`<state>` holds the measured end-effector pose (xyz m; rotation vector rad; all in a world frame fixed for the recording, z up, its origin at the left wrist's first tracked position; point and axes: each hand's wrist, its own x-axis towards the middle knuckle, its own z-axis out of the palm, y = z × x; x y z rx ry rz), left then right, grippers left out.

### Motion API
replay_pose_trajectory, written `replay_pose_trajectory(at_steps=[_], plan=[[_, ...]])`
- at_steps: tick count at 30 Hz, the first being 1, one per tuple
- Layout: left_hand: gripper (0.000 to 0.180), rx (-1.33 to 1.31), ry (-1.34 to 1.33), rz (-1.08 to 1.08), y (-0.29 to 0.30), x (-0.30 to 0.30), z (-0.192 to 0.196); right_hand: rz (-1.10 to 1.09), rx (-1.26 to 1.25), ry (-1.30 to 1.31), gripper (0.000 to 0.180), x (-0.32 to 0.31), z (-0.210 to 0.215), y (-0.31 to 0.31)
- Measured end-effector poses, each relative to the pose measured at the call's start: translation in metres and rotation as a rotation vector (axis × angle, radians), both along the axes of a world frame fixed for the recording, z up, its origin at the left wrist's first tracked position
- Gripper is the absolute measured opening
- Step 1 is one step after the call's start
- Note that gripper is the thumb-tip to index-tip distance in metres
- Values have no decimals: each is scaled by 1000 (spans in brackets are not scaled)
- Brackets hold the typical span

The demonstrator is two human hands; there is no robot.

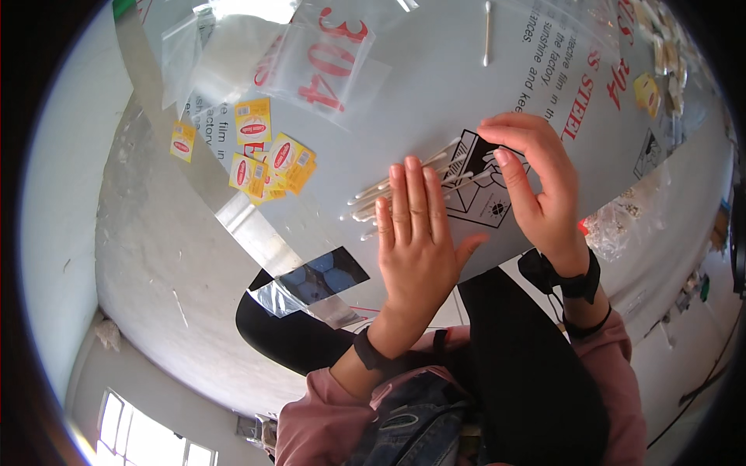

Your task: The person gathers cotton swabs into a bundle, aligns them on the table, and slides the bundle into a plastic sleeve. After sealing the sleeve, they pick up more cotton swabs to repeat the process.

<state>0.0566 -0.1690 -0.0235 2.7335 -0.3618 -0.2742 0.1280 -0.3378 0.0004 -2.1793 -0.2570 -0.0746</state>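
Observation:
Several cotton swabs [368,194] lie in a loose bunch on the grey, film-covered table [423,85], pointing roughly the same way. My left hand [416,221] rests flat across them, its fingers stretched out and its thumb held off to the right. The middle of the bunch is hidden under those fingers. Just to the right, my right hand [544,182] curves over the table with thumb and fingers apart. Nothing shows in its grasp, and its thumb is near the right-hand ends of the swabs.
Small yellow cards [250,174] lie at the left, below clear plastic bags [330,58]. One single swab [487,35] lies at the far side. More swabs [667,58] and a yellow card [646,94] are at far right. A filled clear bag [625,221] sits beyond my right wrist.

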Motion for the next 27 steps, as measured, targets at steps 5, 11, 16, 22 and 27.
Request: replay_pose_trajectory(at_steps=[5, 11, 16, 22, 27], plan=[[107, 7, -68, 4, 0, 19, -3, -15, 0, -12, 22, -9, 3, -4], [105, -39, -121, 69, -5, 2, -5, -209, -77, 52, 19, -82, 25, -61], [101, -39, -237, 8, 1, -8, -15, -398, -219, 8, 18, -166, 61, -115], [94, -58, -428, 91, 19, 25, -30, -594, -244, -179, 20, -243, 136, -134], [85, -154, -499, -171, -7, -9, -2, -728, -64, -388, 21, -256, 193, -121]])
